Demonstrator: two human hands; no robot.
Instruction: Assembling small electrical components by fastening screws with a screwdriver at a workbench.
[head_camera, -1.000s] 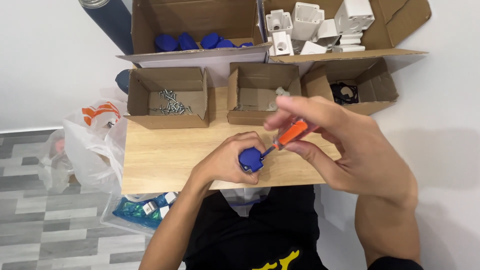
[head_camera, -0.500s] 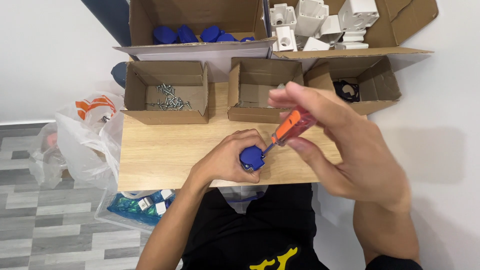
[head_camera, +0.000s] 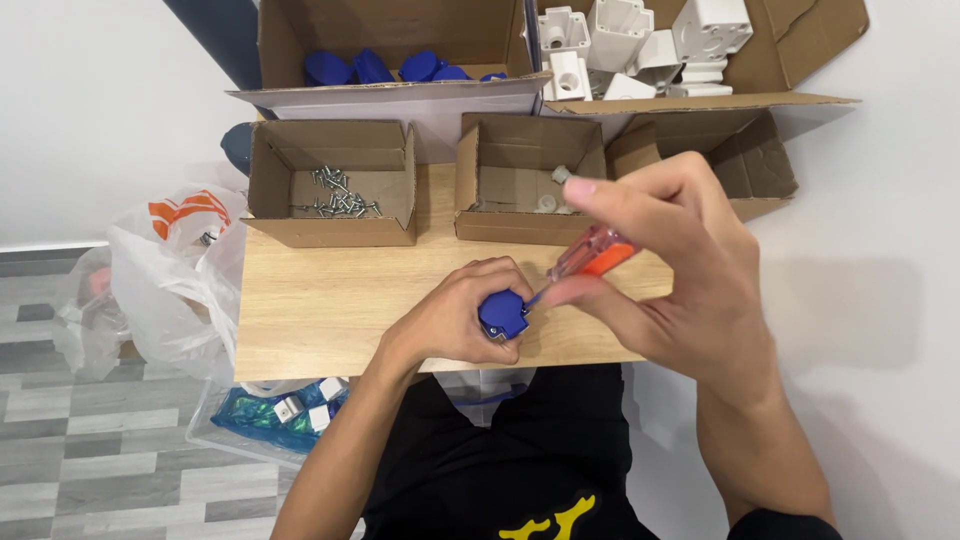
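Observation:
My left hand (head_camera: 455, 315) grips a small blue plastic part (head_camera: 503, 314) and holds it down on the wooden table (head_camera: 320, 305) near its front edge. My right hand (head_camera: 680, 275) holds an orange-handled screwdriver (head_camera: 590, 255) whose tip points down-left into the blue part. The fingers of the right hand wrap the handle and hide most of it.
Behind the hands stand a small cardboard box of screws (head_camera: 335, 190), a second small box (head_camera: 530, 180) with pale pieces, and a third (head_camera: 755, 160). Larger boxes at the back hold blue parts (head_camera: 400, 68) and white plastic parts (head_camera: 630, 45). A plastic bag (head_camera: 170, 270) hangs left.
The right hand has shifted a little around the screwdriver handle, with its fingers turned. The left hand and the blue part stay in place on the table.

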